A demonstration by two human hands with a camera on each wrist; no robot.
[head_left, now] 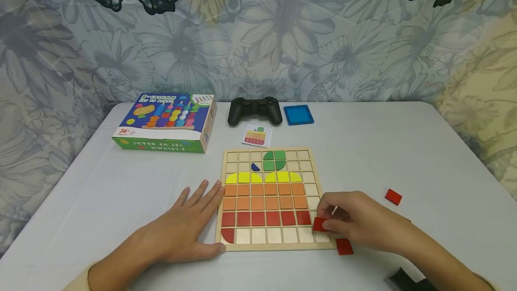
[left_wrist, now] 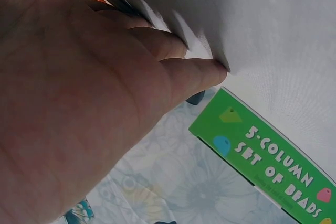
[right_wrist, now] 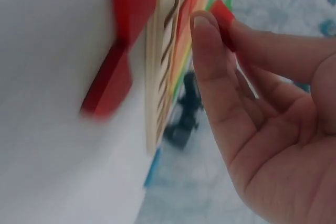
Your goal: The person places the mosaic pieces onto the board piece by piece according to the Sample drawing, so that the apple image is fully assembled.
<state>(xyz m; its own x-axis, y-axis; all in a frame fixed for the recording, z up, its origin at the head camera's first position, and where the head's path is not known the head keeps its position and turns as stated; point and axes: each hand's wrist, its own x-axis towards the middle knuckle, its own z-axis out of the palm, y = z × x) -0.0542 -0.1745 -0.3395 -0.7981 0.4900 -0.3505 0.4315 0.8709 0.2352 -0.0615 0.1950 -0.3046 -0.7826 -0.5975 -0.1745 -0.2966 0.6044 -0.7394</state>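
Note:
A wooden grid board [head_left: 278, 247] lies on the table, with rows of red, orange and yellow tiles, plus green pieces and one dark blue piece [head_left: 255, 167]. Its bottom row holds a red quarter-round tile [head_left: 228, 235] at the left. My left hand [head_left: 181, 226] rests flat with fingers spread, touching the board's left edge. Above the board's lower right side, my right hand [head_left: 355, 219] pinches a red tile [head_left: 320, 224] between thumb and fingers; the right wrist view shows the same red tile [right_wrist: 224, 24] at the fingertips. A loose red tile [head_left: 344, 246] lies by the lower right corner.
Another red tile [head_left: 393, 196] lies farther right. Behind the board are a picture card [head_left: 257, 135], a black game controller [head_left: 255, 111], a blue tray [head_left: 299, 115] and a bead-set box [head_left: 161, 122]. Something dark [head_left: 404, 279] sits at the bottom edge, partly behind the right forearm.

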